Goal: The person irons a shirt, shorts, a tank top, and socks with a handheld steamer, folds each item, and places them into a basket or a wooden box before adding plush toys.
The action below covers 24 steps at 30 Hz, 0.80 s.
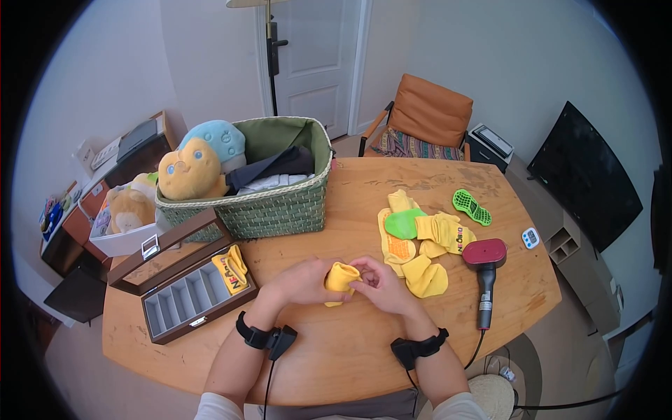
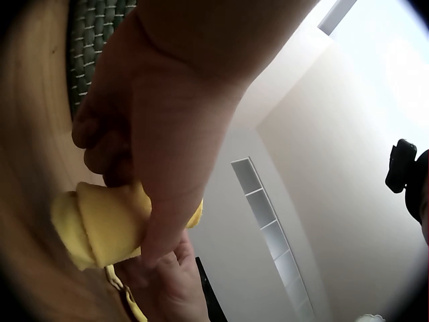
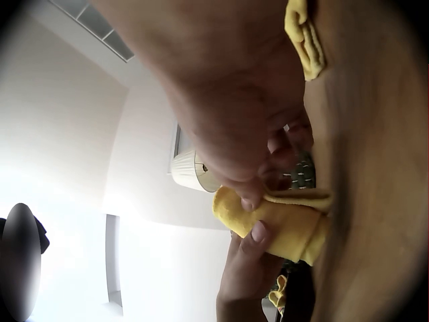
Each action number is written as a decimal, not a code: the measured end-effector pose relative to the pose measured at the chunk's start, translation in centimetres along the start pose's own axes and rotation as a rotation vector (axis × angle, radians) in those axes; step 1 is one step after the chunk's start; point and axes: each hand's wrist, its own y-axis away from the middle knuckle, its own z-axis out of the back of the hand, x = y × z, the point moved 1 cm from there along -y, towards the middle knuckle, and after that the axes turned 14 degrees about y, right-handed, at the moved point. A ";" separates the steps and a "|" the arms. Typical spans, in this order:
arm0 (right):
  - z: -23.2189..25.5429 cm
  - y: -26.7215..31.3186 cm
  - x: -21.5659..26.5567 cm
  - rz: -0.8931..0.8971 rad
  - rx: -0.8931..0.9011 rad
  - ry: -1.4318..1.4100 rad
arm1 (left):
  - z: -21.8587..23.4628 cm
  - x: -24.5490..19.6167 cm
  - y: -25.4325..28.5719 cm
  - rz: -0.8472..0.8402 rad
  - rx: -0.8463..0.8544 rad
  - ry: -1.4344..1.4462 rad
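Observation:
A yellow sock (image 1: 341,278), folded into a short roll, is between the two hands above the table's near middle. My left hand (image 1: 304,283) grips it from the left, its thumb lying along the roll in the left wrist view. My right hand (image 1: 385,287) pinches the sock's upper right edge between thumb and fingers; in the right wrist view both thumbs press the yellow cloth (image 3: 288,228). To the left stands an open brown compartment box (image 1: 227,306) with a folded yellow sock (image 1: 233,269) with dark lettering in its right end. Several loose yellow socks (image 1: 427,275) lie to the right.
A green woven basket (image 1: 280,210) with plush toys and dark cloth stands at the back left. A handheld appliance with a dark-red head (image 1: 484,253) and cord lies at the right, near a green dotted sole (image 1: 472,207) and a small timer (image 1: 530,239).

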 end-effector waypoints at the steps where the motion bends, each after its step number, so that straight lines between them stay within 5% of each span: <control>1: 0.0 0.0 0.1 -0.005 -0.001 -0.021 | 0.1 -0.1 0.1 -0.025 0.023 0.046; 13: 0.4 0.1 0.0 -0.025 -0.062 -0.194 | -0.3 0.1 0.3 -0.075 0.063 0.349; 17: 1.0 0.2 0.8 0.002 -0.025 -0.284 | 1.2 -4.4 1.9 -0.079 0.066 0.239; 20: 0.9 0.1 0.6 -0.023 -0.015 -0.256 | 1.9 -5.8 4.6 -0.117 -0.055 0.495; 24: 0.7 -0.2 -0.3 -0.017 -0.050 -0.155 | 5.6 -4.1 9.9 0.266 -0.492 0.354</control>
